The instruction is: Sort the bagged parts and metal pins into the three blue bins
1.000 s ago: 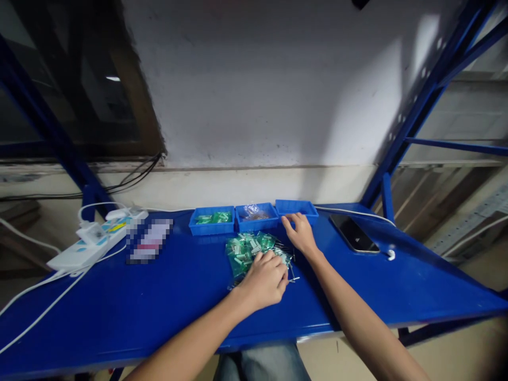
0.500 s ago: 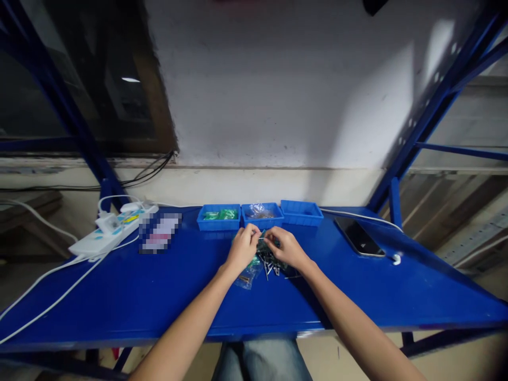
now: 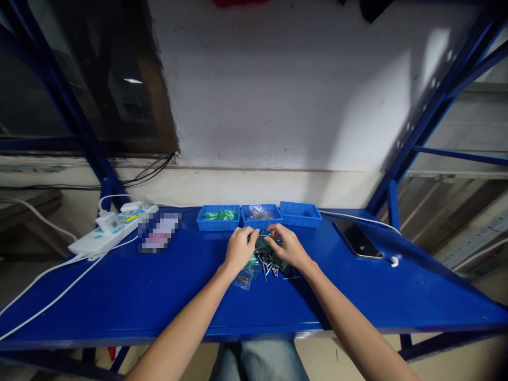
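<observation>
My left hand (image 3: 238, 247) pinches one end of a thin silver rod (image 3: 262, 235), which points toward my right hand. Thumb and fingers of my right hand (image 3: 289, 246) are apart, close to the rod's other end, holding nothing I can see. Below both hands lies a loose heap of silver, screw-like metal pieces (image 3: 271, 266) mixed with green pieces (image 3: 262, 245); the hands partly cover it. A small clear bag (image 3: 243, 279) with brownish pieces inside lies at the heap's left front.
Three blue bins stand along the back: one with green packets (image 3: 218, 224), one with clear bags (image 3: 262, 224), and a right-hand bin (image 3: 300, 220). A phone (image 3: 358, 239) and white earbud (image 3: 394, 261) lie right. A power strip (image 3: 103, 234) with cables is left.
My right thumb and fingers have spread and come off the thin rod. My left hand keeps its pinch. The view has shifted slightly.
</observation>
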Demonstrator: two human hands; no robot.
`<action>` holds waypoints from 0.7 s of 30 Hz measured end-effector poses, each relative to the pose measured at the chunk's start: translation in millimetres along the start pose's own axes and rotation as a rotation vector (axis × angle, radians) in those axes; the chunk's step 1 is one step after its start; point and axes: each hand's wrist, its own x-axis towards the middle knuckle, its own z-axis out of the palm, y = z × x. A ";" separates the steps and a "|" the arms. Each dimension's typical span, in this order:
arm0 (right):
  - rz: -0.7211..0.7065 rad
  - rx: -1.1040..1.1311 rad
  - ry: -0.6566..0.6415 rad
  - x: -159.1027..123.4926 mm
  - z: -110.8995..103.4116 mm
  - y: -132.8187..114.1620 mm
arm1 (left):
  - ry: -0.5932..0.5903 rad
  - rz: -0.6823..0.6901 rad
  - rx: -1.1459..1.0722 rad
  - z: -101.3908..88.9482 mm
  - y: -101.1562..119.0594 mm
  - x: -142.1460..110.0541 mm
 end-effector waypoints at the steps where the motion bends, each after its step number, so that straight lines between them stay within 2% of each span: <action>1: -0.016 -0.015 -0.006 -0.1 -0.5 -1.7 | -0.005 -0.010 -0.011 -0.3 0.0 0.1; 4: -0.056 -0.097 -0.017 0.6 -8.3 -6.1 | -0.049 -0.062 -0.085 -1.0 0.2 -0.3; 6: -0.063 -0.157 0.030 2.5 -19.4 -3.0 | -0.084 -0.082 -0.119 -0.8 0.7 -1.2; 9: -0.009 -0.241 0.259 8.7 -39.7 17.0 | -0.106 -0.014 -0.108 1.4 4.6 -4.5; 11: 0.083 -0.311 0.424 14.0 -49.2 37.5 | -0.145 0.085 -0.090 4.1 11.0 -9.1; 13: 0.206 -0.430 0.504 18.1 -51.2 57.5 | -0.233 0.192 -0.069 7.5 20.8 -15.8; 15: 0.331 -0.564 0.488 19.0 -45.9 71.5 | -0.321 0.287 -0.043 10.7 32.2 -23.6; 17: 0.413 -0.648 0.411 16.9 -36.3 77.1 | -0.381 0.360 -0.011 13.2 42.4 -31.0; 21: 0.410 -0.633 0.314 11.8 -18.1 69.2 | -0.413 0.429 0.078 17.6 51.7 -40.7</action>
